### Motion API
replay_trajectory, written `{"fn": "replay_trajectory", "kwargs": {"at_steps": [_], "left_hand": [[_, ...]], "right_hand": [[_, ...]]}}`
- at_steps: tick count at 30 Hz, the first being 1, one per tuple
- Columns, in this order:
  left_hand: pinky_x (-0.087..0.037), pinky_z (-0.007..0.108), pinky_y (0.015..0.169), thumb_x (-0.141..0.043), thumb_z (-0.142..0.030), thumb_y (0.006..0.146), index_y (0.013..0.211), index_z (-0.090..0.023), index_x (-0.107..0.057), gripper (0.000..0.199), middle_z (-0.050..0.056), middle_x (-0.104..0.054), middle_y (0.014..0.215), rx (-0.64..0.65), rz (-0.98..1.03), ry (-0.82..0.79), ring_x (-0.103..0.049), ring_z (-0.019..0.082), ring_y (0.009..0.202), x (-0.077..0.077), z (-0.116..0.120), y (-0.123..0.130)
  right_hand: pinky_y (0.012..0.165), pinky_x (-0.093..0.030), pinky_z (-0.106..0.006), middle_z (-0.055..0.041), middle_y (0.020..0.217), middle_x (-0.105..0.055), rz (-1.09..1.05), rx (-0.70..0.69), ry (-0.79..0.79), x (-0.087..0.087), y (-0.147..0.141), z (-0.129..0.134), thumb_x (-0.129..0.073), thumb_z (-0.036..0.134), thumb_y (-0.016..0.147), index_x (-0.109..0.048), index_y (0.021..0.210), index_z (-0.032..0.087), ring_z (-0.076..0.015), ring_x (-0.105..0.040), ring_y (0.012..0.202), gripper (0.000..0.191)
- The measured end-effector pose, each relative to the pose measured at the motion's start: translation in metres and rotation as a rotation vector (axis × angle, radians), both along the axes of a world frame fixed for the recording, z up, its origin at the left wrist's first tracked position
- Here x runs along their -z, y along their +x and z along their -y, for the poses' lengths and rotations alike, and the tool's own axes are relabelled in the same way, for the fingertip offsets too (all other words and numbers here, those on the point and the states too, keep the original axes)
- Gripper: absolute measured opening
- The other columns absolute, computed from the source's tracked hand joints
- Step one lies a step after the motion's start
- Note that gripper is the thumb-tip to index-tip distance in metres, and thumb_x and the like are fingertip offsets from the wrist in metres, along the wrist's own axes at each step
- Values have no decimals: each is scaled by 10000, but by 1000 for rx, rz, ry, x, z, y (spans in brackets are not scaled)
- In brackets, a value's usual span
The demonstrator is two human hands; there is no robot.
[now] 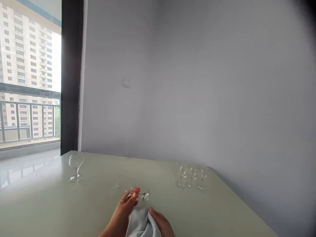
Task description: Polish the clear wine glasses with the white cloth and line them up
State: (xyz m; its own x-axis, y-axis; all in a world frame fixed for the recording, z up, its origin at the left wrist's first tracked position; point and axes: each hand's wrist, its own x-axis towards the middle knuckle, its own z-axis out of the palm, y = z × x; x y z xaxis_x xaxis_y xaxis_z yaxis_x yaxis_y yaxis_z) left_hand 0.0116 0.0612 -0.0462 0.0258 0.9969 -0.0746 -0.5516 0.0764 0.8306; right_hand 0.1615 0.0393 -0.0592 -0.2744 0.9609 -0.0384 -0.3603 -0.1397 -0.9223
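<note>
Near the table's front, my left hand [128, 201] is closed around a clear stemmed glass [145, 195], which lies sideways with its foot to the right and its bowl to the left. The bowl is faint and partly behind the fingers. Just below the glass hangs a light grey cloth [141, 220]. My right hand [160, 220] grips the cloth at its right edge, thumb on top, with the other fingers mostly hidden by the fabric. Cloth and glass foot look slightly apart.
A single stemmed glass [76, 164] stands upright at the table's left. Three more glasses [182, 171] stand close together at the back right of the pale green table [98, 204]. Behind the table are grey walls with a switch [126, 83], and a window at the left.
</note>
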Motion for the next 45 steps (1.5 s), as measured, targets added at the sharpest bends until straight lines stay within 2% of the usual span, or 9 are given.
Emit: {"fn": "replay_trajectory", "kwargs": {"at_steps": [3, 7, 11, 17, 23, 29, 34, 38, 45], "left_hand": [[-406, 230, 810, -704, -454, 652, 771, -217, -682, 267, 1, -586, 928, -61, -57, 72, -507, 149, 901, 0, -7, -10], [-435, 240, 755, -657, -403, 723, 795, -241, -656, 177, -16, -579, 852, 51, 28, 117, -517, 123, 809, -3, -2, -6], [-430, 217, 622, -727, -414, 637, 826, -221, -652, 281, -25, -594, 685, 159, 23, 12, -524, 111, 647, 1, 8, 11], [-439, 230, 658, -667, -458, 681, 784, -204, -647, 275, -20, -600, 653, 1, -231, 132, -538, 131, 666, -2, 6, 6], [-435, 237, 608, -720, -462, 600, 780, -207, -664, 317, 17, -654, 790, -188, -380, 130, -562, 175, 737, -3, -10, -14], [-453, 298, 708, -572, -516, 714, 1065, -216, -600, 462, 43, -682, 940, -247, -748, 196, -576, 176, 697, -2, 1, -9], [-480, 275, 699, -502, -462, 765, 1128, -251, -588, 429, 46, -665, 1057, -114, -916, 324, -602, 182, 801, 11, 7, 3], [-489, 283, 745, -524, -458, 745, 1110, -260, -620, 426, 65, -651, 1096, -23, -910, 424, -574, 241, 1007, 25, 6, 10], [-441, 265, 560, -437, -585, 751, 1316, -214, -387, 678, 56, -579, 944, -36, -915, 437, -486, 132, 554, 45, 1, 23]], "right_hand": [[643, -438, -289, -10, 577, -601, -98, 216, -55, 5, 3, -5, -712, 524, 604, -632, 562, 185, -184, -549, 638, 351], [624, -466, -315, -5, 622, -641, -322, 351, -169, 10, 1, -13, -739, 430, 576, -642, 630, 224, -207, -585, 648, 233], [641, -463, -317, -14, 665, -658, -425, 157, -108, 5, -6, -11, -753, 371, 572, -669, 770, 213, -209, -600, 672, 267], [589, -418, -266, -4, 612, -630, -377, 28, -36, 9, -9, -8, -720, 312, 588, -675, 813, 202, -175, -561, 619, 255], [471, -280, -193, 50, 537, -479, 46, -71, 54, 27, -12, -11, -604, 261, 582, -598, 677, 175, -85, -366, 472, 128], [530, -318, -213, 21, 789, -510, 934, 369, 577, 29, -2, -6, -545, 52, 505, -519, 754, 219, -94, -387, 541, 301], [480, -372, -196, 16, 777, -494, 782, 455, 721, 13, 1, -7, -480, 76, 647, -555, 919, 222, -86, -397, 482, 318], [482, -399, -196, 2, 711, -517, 762, 438, 827, 24, -4, -12, -511, 156, 693, -590, 822, 229, -125, -499, 558, 168], [535, -438, -239, -33, 661, -662, 921, 399, 764, 28, 6, -17, -479, 344, 789, -602, 793, 212, -183, -611, 582, 180]]}}
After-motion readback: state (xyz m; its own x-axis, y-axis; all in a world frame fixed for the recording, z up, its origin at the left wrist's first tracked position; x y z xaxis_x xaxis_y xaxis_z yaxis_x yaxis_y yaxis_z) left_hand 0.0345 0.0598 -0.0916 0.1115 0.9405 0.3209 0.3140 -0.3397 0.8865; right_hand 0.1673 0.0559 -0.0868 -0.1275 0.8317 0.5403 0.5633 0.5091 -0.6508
